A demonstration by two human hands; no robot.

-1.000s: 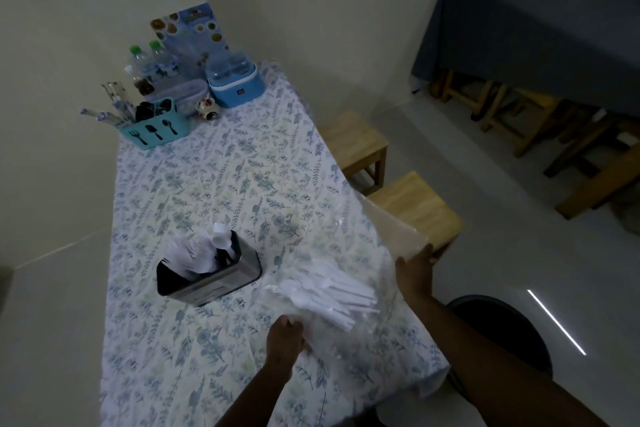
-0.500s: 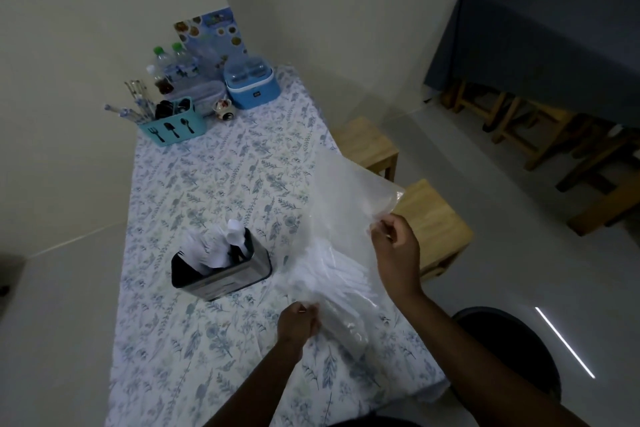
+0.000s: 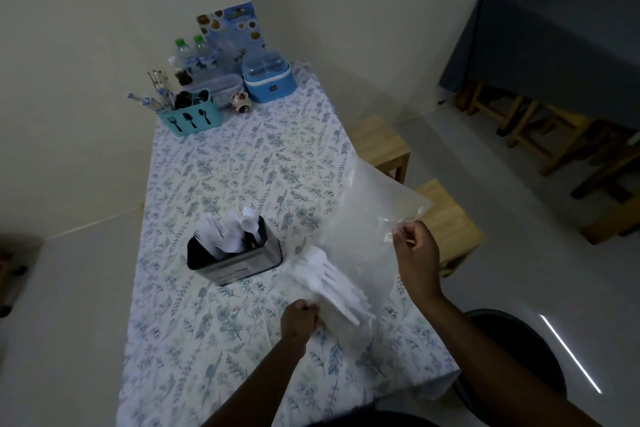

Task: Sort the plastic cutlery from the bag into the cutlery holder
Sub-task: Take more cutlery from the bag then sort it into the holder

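A clear plastic bag (image 3: 367, 215) is stretched above the near right part of the table. My right hand (image 3: 415, 253) pinches its upper edge and holds it up. My left hand (image 3: 299, 321) grips the bag's lower end. A bundle of white plastic cutlery (image 3: 332, 284) lies inside the bag, resting low near my left hand. To the left stands the dark, metal-sided cutlery holder (image 3: 235, 260) with several white plastic pieces (image 3: 225, 234) upright in it.
The table carries a floral cloth (image 3: 235, 170). At its far end stand a teal caddy (image 3: 190, 118), bottles (image 3: 192, 57), a blue box (image 3: 268, 80) and a menu card (image 3: 232, 26). Two wooden stools (image 3: 381, 146) and a black stool (image 3: 512, 350) stand to the right.
My right hand has lifted the bag's edge up from the table's side, so the bag now hangs raised. The cutlery slid down toward my left hand, which kept its grip.
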